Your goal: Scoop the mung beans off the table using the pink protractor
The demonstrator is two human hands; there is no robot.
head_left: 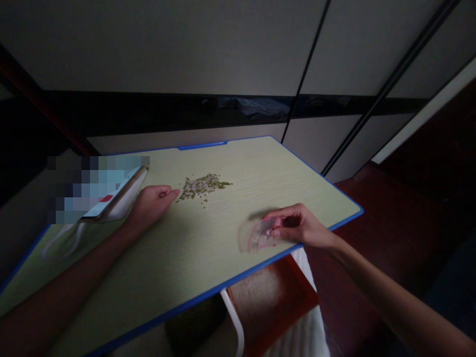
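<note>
On the pale yellow, blue-edged table lies a loose, thin spread of small green and pale grains, like mung beans. My left hand rests at the left edge of this spread, fingers curled into a fist; whatever may be inside is hidden. Near the front right edge, my right hand pinches a clear plastic protractor with pink markings between thumb and fingers. The protractor is slightly blurred and held low over the tabletop, apart from the beans; I cannot tell whether it touches the surface.
Left of my left hand is a partly pixelated, light-blue flat item, with white straps beside it. Below the front edge sits an orange-red box, close to a white table leg. Cabinet panels stand behind the table.
</note>
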